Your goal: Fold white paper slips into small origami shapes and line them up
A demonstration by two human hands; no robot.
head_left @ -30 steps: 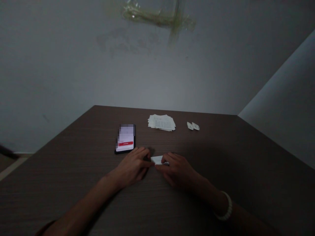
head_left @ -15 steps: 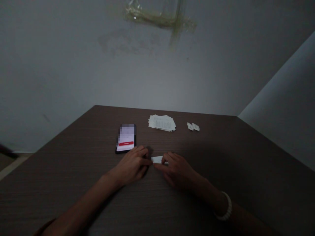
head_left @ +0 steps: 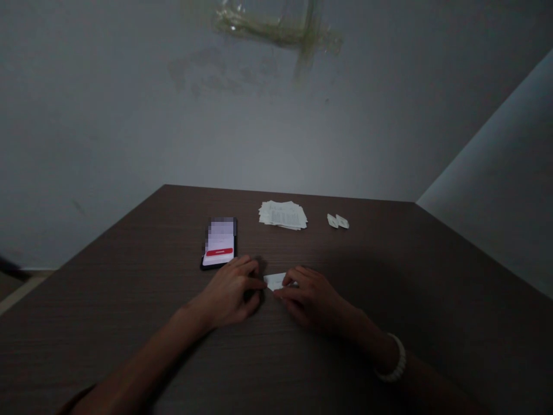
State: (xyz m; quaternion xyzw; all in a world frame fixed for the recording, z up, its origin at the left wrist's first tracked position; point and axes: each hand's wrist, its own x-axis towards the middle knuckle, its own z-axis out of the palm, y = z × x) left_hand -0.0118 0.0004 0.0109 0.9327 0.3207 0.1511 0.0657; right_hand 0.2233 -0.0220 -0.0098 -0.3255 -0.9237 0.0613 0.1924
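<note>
A small white piece of paper, apparently folded, lies on the table between my hands. My left hand has its fingers curled, with the index fingertip pressing the paper's left end against the table. From the other side, my right hand grips the paper between thumb and fingers and covers its right part. A pale bracelet circles my right wrist.
A phone with a lit screen lies just beyond my left hand. Farther back on the brown table are a stack of printed paper sheets and two small folded papers. A wall stands behind the table.
My right thumb has shifted slightly on the paper, and more of the paper's lower edge shows between my hands. The view has moved a little.
</note>
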